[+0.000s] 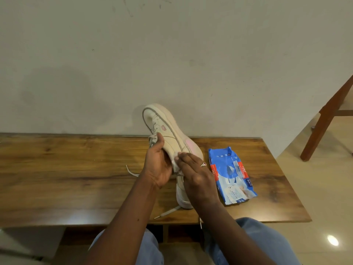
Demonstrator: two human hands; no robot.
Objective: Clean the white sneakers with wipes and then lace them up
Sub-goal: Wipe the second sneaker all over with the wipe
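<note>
A white sneaker (168, 129) is held up above the table, tilted on its side with its toe pointing away toward the wall. My left hand (157, 163) grips it from the left near the heel opening, thumb against the upper. My right hand (194, 173) presses a white wipe (175, 163) flat against the heel side, fingers straight, a ring on one finger. A second white sneaker (182, 196) stands on the table below my right wrist, mostly hidden. Loose white laces (166, 212) trail across the wood.
The blue wipes pack (231, 175) lies on the wooden table (66, 169) right of the sneakers. The table stands against a pale wall. A wooden chair leg (322, 121) stands on the tiled floor at the right. My knees sit under the front edge.
</note>
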